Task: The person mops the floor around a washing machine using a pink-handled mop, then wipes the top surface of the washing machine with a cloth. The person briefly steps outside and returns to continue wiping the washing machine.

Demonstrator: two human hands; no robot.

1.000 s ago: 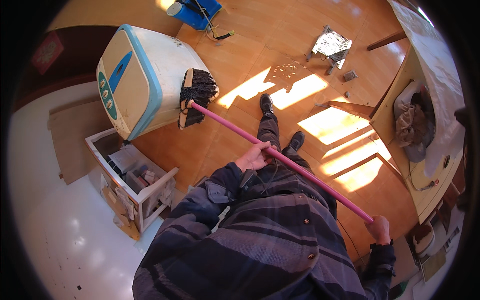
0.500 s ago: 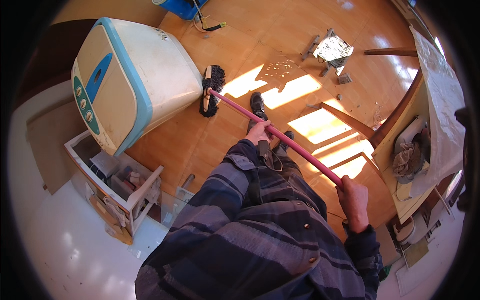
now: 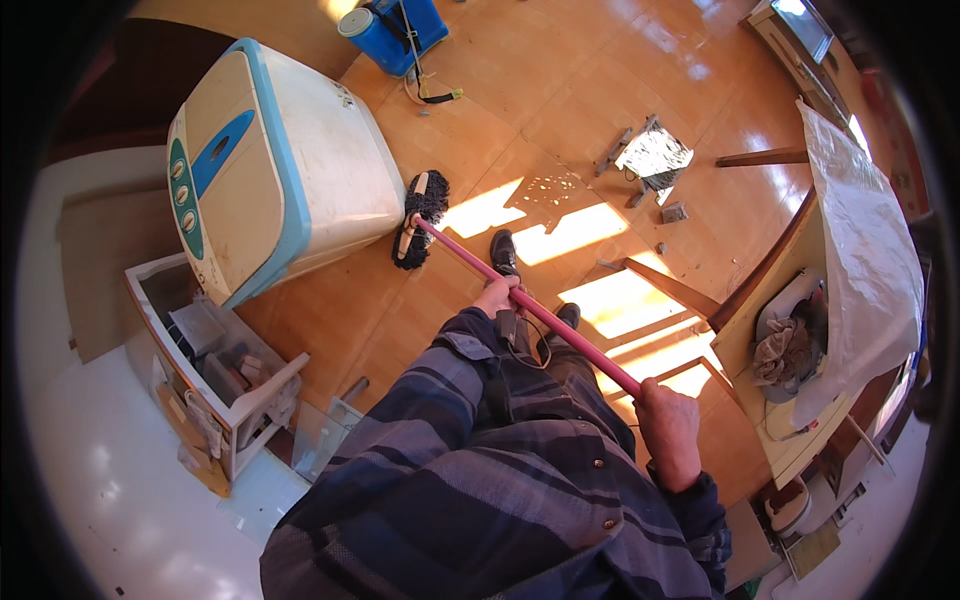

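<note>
A mop (image 3: 467, 258) with a pink pole slants across in front of me. Its dark shaggy head (image 3: 428, 196) lies on the tiled floor, right beside the lower side of a cream and blue washing machine (image 3: 335, 150). My left hand (image 3: 494, 296) is closed round the middle of the pole, close to my shoes. Toward the pole's upper end, my right hand (image 3: 667, 420) wraps it with the knuckles showing. A dark cord or strap (image 3: 508, 328) hangs near my left wrist.
A small stool (image 3: 652, 158) stands ahead, with a grey block (image 3: 673, 212) near it. At the right is a wooden table (image 3: 790, 440) bearing a crumpled cloth and plastic sheet (image 3: 860, 270). A blue tank (image 3: 400, 40) stands far off. An open cabinet (image 3: 225, 350) with boxes sits left.
The mop head has shifted slightly down in the picture and turned a little. Both hands, still on the pole, have moved left and my right hand lower. The view has tilted to show more of the far floor.
</note>
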